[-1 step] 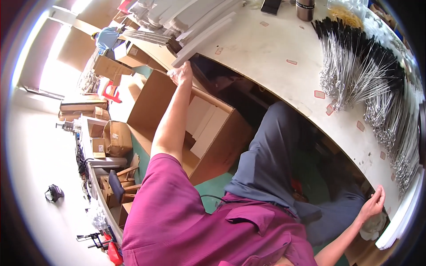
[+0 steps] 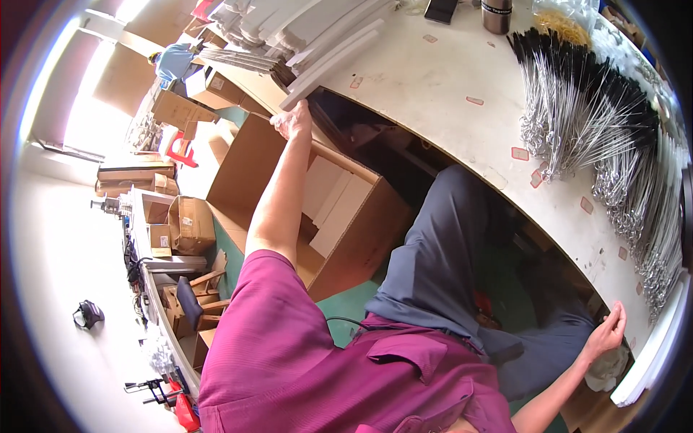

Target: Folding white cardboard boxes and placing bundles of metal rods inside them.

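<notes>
My left hand point(image 2: 293, 121) reaches out to the far left corner of the table, its fingers curled at the near end of a long white strip-like piece point(image 2: 333, 63). What the fingers close on is hidden. Below that hand stands an open cardboard box point(image 2: 361, 224), with flat pale pieces point(image 2: 336, 195) inside. At the lower right, my right hand point(image 2: 608, 333) rests by the table's edge, fingers extended and holding nothing I can see. Nearest to it are a white long bundle point(image 2: 653, 346) and the lower end of a pile of thin metal wires with looped ends and black tips point(image 2: 570, 108).
The white tabletop point(image 2: 433, 79) curves round my lap. At its back are a brown metal cup point(image 2: 497, 17), a dark phone-like slab point(image 2: 440, 10) and a clear bag of yellowish bits point(image 2: 559, 25). Cardboard boxes point(image 2: 192, 224), a wooden chair point(image 2: 198, 299) and another person point(image 2: 175, 62) are to the left.
Almost nothing differs; my left hand has shifted very slightly to the left at the table corner. My right hand stays where it was.
</notes>
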Demonstrator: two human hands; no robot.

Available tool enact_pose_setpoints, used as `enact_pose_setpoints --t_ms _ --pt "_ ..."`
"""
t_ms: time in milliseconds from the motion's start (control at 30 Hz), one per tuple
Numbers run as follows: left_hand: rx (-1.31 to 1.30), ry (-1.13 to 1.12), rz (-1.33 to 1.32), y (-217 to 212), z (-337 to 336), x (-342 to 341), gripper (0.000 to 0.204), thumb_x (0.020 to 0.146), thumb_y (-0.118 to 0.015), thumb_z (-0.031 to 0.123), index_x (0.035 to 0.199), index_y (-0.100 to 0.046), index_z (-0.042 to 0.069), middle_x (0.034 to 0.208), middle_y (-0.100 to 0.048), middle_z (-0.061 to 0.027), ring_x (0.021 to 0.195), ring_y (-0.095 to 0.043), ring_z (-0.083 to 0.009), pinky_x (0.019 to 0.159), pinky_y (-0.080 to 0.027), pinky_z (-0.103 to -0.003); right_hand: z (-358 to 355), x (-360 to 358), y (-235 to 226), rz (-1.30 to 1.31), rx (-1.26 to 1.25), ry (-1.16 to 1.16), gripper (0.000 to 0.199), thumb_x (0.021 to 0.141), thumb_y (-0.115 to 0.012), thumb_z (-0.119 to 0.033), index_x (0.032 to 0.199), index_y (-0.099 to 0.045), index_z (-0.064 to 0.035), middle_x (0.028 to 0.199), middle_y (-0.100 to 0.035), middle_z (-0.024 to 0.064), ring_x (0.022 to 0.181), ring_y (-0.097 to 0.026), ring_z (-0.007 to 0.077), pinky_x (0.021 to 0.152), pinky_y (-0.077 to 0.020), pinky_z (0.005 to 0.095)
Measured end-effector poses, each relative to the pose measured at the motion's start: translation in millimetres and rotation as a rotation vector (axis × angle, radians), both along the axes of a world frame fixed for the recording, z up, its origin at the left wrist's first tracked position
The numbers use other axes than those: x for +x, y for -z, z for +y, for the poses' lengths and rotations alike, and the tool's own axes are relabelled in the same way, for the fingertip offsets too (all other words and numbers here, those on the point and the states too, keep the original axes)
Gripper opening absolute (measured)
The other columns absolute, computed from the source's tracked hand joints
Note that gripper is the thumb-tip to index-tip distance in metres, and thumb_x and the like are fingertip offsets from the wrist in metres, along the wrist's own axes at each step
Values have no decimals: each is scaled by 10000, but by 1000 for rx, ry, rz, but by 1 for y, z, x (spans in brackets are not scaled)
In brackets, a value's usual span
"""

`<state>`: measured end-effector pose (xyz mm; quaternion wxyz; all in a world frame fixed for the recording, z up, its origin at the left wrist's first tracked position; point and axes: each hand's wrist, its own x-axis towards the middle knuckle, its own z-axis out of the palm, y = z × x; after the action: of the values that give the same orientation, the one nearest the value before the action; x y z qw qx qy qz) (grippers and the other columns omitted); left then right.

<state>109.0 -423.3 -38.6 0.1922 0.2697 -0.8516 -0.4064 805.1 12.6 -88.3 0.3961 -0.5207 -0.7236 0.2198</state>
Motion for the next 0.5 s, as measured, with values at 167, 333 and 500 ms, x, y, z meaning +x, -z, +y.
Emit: enact_pose_setpoints --t_ms 167,333,500 --pt "-135 251 165 6 -11 2 947 673 -888 506 1321 -524 -82 1233 -649 -279 1162 -640 -380 1018 -499 -427 -4 -3 -4 -41 19 0 289 1056 -580 -207 1166 -709 27 1105 -750 126 945 -715 187 726 -536 269" --pt "-218 359 119 14 -18 -24 767 729 -832 531 1178 -662 -67 1142 -692 -281 1137 -654 -384 1002 -497 -438 -4 -7 -3 -24 23 0 270 1046 -599 -188 1149 -708 37 1082 -747 138 924 -709 194 753 -552 279" --pt "-97 272 -59 19 -25 -55 742 731 -804 582 1090 -730 -63 1132 -710 -275 1112 -675 -377 988 -507 -434 -3 -6 4 -47 125 -37 219 1029 -618 -128 1112 -701 58 1055 -731 155 935 -702 217 831 -573 318"
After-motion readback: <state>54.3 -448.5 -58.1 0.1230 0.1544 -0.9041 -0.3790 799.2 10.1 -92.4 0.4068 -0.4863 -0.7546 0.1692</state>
